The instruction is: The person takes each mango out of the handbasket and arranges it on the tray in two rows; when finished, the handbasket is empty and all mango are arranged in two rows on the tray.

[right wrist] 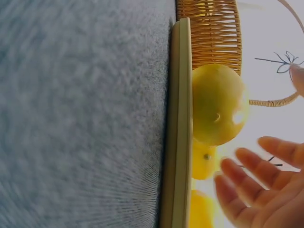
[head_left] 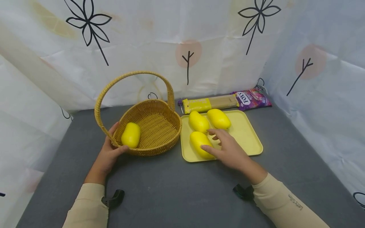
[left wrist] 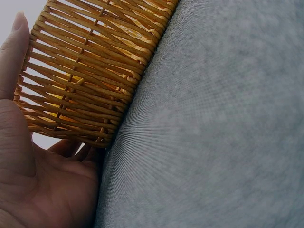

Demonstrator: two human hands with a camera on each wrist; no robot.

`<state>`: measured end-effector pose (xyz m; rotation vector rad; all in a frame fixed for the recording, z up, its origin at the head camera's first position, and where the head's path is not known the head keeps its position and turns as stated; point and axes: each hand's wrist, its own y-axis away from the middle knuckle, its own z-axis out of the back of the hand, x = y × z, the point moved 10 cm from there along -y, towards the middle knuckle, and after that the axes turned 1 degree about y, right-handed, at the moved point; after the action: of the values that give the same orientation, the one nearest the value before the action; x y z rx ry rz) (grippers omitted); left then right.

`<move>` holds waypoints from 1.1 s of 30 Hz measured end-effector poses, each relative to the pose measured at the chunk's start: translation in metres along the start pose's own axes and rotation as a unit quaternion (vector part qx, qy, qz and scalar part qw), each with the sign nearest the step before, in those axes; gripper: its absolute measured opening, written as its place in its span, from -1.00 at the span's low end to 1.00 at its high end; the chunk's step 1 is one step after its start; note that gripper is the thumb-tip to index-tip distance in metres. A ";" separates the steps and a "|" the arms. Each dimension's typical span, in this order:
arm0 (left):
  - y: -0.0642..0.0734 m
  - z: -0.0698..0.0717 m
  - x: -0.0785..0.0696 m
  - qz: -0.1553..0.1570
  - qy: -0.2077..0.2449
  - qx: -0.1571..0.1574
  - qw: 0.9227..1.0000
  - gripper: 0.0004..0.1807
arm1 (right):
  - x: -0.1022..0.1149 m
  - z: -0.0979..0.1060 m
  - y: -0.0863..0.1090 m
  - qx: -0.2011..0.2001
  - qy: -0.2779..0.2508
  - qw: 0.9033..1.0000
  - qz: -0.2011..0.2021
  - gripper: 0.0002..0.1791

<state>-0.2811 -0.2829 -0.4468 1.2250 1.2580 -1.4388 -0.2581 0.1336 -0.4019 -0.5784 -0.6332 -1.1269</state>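
One wicker basket (head_left: 159,129), rim gripped by my left hand (head_left: 112,149), one yellow fruit (head_left: 131,135) inside. One yellow tray (head_left: 243,126) beside it, bearing three more fruits (head_left: 219,119). My right hand (head_left: 228,148), fingers spread near the front fruit (head_left: 199,143): apparently the reaching step, next calling for a grasp and a lift basketward.

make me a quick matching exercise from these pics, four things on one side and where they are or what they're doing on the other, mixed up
1. left hand
2. right hand
3. wicker basket
4. Fox's bag

A. purple, beyond the tray
B. reaching over the tray
C. has one mango inside
D. gripping the basket's side

Pairs: 1-D, 2-B, 3-C, 4-A
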 end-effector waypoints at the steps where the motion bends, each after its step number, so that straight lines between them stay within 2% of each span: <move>1: 0.000 0.000 0.000 0.001 0.000 0.000 1.000 0.10 | 0.001 0.001 0.000 -0.004 -0.007 1.000 0.006 -0.17; 8: 0.001 0.000 0.002 0.005 -0.007 -0.002 1.000 0.10 | 0.014 0.011 0.003 -0.035 -0.050 0.997 0.052 -0.31; 13: 0.002 -0.001 0.002 0.007 -0.011 -0.001 1.000 0.10 | 0.029 0.017 0.008 -0.040 -0.118 0.987 0.098 -0.44; 16: 0.002 -0.001 0.002 0.007 -0.008 -0.001 1.000 0.10 | 0.036 0.017 0.010 -0.027 -0.182 0.975 0.125 -0.50; 20: 0.002 -0.001 0.002 0.005 -0.005 0.001 1.000 0.09 | 0.045 0.015 0.011 0.003 -0.262 0.953 0.154 -0.41; 22: 0.002 -0.001 0.002 0.005 -0.006 0.001 1.000 0.09 | 0.050 0.011 0.011 0.020 -0.286 0.944 0.164 -0.34; 25: 0.001 -0.001 0.003 0.005 -0.007 0.001 1.000 0.09 | 0.057 0.004 0.009 0.043 -0.300 0.938 0.167 -0.29; 29: 0.000 -0.001 0.002 0.005 -0.009 -0.001 1.000 0.09 | 0.071 -0.011 0.004 0.071 -0.303 0.936 0.164 -0.24; 33: 0.000 0.001 0.001 0.002 -0.005 -0.003 1.000 0.09 | 0.088 -0.030 -0.004 0.102 -0.333 0.924 0.155 -0.15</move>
<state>-0.2818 -0.2834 -0.4480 1.2146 1.2515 -1.4364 -0.2312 0.0551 -0.3591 -0.8556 -1.1819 -0.5373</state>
